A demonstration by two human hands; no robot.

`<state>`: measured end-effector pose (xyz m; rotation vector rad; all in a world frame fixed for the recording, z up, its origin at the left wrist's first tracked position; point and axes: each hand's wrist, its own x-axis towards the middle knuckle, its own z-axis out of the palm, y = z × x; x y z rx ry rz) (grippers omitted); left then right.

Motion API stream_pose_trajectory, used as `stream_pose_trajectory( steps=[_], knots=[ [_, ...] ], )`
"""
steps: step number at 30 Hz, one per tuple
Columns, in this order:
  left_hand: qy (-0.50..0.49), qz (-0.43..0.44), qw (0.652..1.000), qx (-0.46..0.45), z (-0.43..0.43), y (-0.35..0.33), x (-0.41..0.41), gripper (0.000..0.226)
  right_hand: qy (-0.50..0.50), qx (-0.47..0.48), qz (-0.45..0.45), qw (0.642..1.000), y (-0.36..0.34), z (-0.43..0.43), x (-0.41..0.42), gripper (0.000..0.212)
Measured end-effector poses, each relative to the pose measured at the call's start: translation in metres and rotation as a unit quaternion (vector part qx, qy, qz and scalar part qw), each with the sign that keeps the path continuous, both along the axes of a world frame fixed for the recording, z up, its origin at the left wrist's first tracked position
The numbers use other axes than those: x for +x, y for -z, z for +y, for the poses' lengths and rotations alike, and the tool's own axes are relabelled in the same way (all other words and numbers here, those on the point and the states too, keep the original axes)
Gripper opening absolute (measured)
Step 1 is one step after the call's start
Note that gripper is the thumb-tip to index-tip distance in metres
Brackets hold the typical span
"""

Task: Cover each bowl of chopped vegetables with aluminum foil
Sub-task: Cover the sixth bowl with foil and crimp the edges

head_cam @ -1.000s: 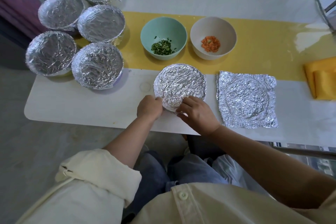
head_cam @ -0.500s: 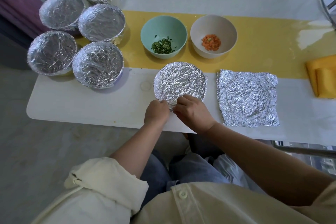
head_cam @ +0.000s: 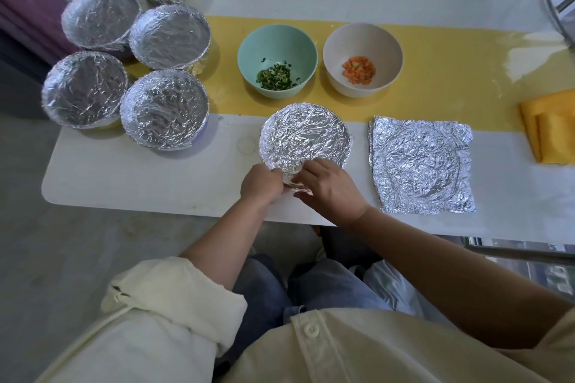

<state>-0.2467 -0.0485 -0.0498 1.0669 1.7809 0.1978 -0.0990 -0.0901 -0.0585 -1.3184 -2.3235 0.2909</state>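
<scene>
One foil-covered bowl (head_cam: 305, 134), teal bowl (head_cam: 277, 40) and beige bowl (head_cam: 362, 43) uncovered, foil sheet (head_cam: 421, 165) right

Left hand (head_cam: 261, 185), right hand (head_cam: 330, 189) — fingers (head_cam: 308, 168) curled on foil (head_cam: 303, 137)

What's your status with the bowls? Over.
Left hand, right hand pinching foil edge of near bowl. Teal bowl, white bowl uncovered. Spare foil beside, nothing blocking.

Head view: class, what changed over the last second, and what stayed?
The left hand and right hand edged closer together along the near rim of the foil-covered bowl, still pinching foil. The five covered bowls, green bowl, white bowl and spare foil sheet stayed put.
</scene>
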Motion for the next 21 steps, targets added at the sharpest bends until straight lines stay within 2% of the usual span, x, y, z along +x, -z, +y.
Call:
stream_pose_trajectory(
  steps=[2,6,10,14,21],
  knots=[
    [-0.004,-0.02,1.0,-0.007,0.002,-0.003,-0.001,0.024,0.007,0.006,-0.001,1.0,-0.001,0.001,0.001,0.012],
    [-0.05,-0.029,0.998,-0.017,-0.008,-0.004,0.002,0.046,0.012,0.012,0.0,1.0,0.003,0.003,-0.004,0.019],
    [-0.073,-0.06,0.995,-0.021,-0.021,0.0,0.009,0.028,0.01,0.008,-0.004,1.0,0.006,0.002,-0.005,0.019],
    [-0.079,-0.048,0.995,-0.02,-0.014,0.002,0.011,0.038,0.005,0.008,0.006,1.0,0.005,0.003,-0.008,0.017],
    [-0.085,-0.046,0.995,-0.015,-0.01,-0.003,0.012,0.024,0.008,0.011,0.008,1.0,0.006,0.004,-0.01,0.017]
  ],
)
